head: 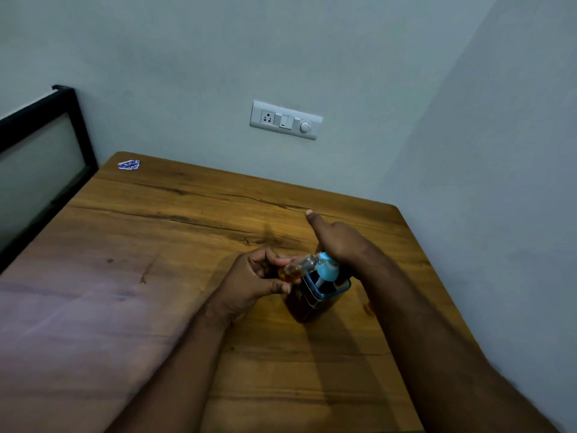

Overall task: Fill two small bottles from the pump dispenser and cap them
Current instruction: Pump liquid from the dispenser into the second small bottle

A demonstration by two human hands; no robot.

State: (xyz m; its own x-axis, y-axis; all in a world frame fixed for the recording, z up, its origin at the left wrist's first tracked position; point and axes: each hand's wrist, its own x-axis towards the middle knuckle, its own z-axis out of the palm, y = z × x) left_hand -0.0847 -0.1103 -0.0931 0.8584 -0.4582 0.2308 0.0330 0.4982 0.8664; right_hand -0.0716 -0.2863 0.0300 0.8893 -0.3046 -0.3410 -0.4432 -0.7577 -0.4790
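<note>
A square pump dispenser (pixel 315 296) with dark amber liquid and a light blue pump head (pixel 326 267) stands on the wooden table (pixel 193 220). My right hand (pixel 338 242) lies on top of the pump head, palm down, thumb stretched out. My left hand (pixel 259 278) holds a small clear bottle (pixel 298 267) tilted on its side, its mouth against the pump spout. Some amber liquid sits in the bottle's lower end. I see no second bottle and no caps.
The table stands in a corner, walls behind and to the right. A pinkish cloth (pixel 71 323) covers the table's left part. A small blue sticker (pixel 128 165) lies at the far left corner. A switch panel (pixel 285 119) is on the back wall.
</note>
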